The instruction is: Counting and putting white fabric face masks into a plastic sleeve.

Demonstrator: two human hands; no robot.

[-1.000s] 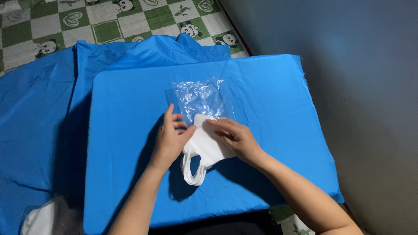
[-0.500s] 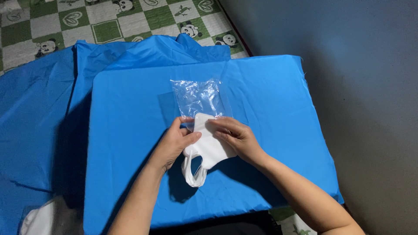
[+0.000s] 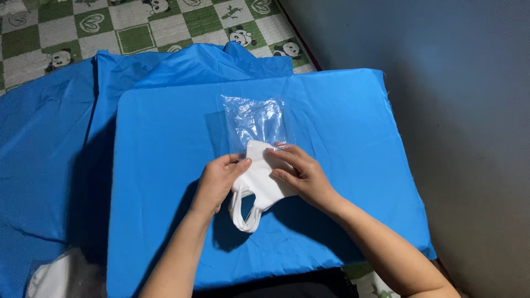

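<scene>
blue cloth-covered board (image 3: 165, 127) | clear plastic bag (image 3: 256, 118) lies mid-board toward the far edge | white face mask (image 3: 264, 179) at bag's near end | left hand (image 3: 220, 179) pinches mask's left edge | right hand (image 3: 301, 174) grips its right side

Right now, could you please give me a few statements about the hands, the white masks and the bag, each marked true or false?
1. Both hands, left hand and right hand, touch the stack of white masks. True.
2. The clear plastic bag lies on the checkered floor mat. False: it lies on the blue-covered board.
3. The masks' ear loops point toward the person. True.
4. The masks are red. False: they are white.
</scene>
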